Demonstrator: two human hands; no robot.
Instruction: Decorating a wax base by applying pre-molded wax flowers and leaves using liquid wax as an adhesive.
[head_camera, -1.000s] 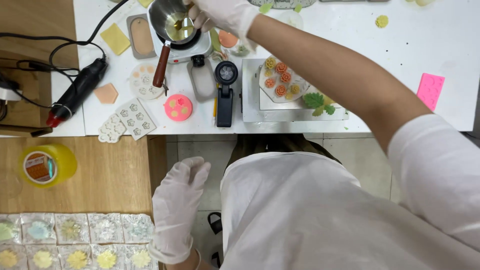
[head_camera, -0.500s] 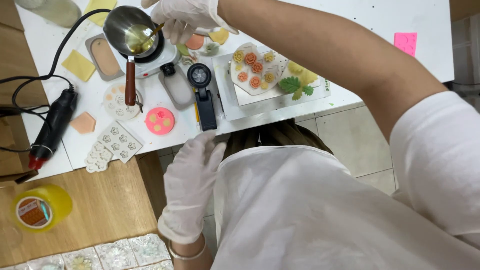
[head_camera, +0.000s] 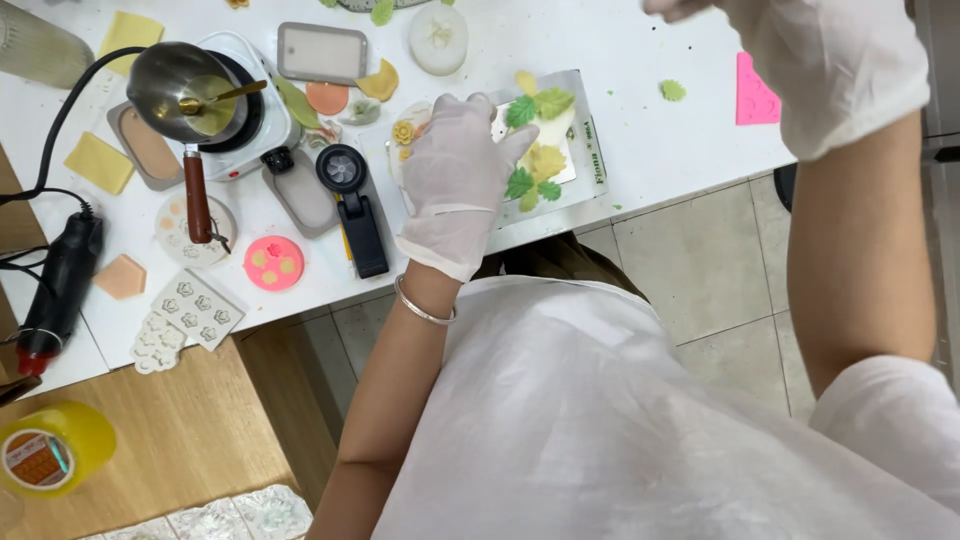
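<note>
My left hand (head_camera: 455, 180), in a white glove, lies flat with fingers spread on a grey tray (head_camera: 590, 150) that carries green and yellow wax leaves (head_camera: 535, 105) and small flower shapes. My right hand (head_camera: 810, 50), also gloved, is lifted at the top right edge over the white table (head_camera: 660, 130); only part of it shows and I see nothing in it. A small metal melting pot (head_camera: 190, 90) with a wooden handle and a spoon inside sits on a white hot plate (head_camera: 265, 110) at the left.
A black hand tool (head_camera: 355, 205) lies by the tray. Around the hot plate are a pink round mould (head_camera: 273, 263), white moulds (head_camera: 185, 310), yellow wax slabs (head_camera: 98, 162), a black heat tool (head_camera: 60, 285) with cord, and a pink note (head_camera: 755, 90). A yellow tape roll (head_camera: 50, 450) rests on a wooden bench.
My left hand rose from my lap and came down on the tray. My right hand left the melting pot and swung up and right. The view shifted right.
</note>
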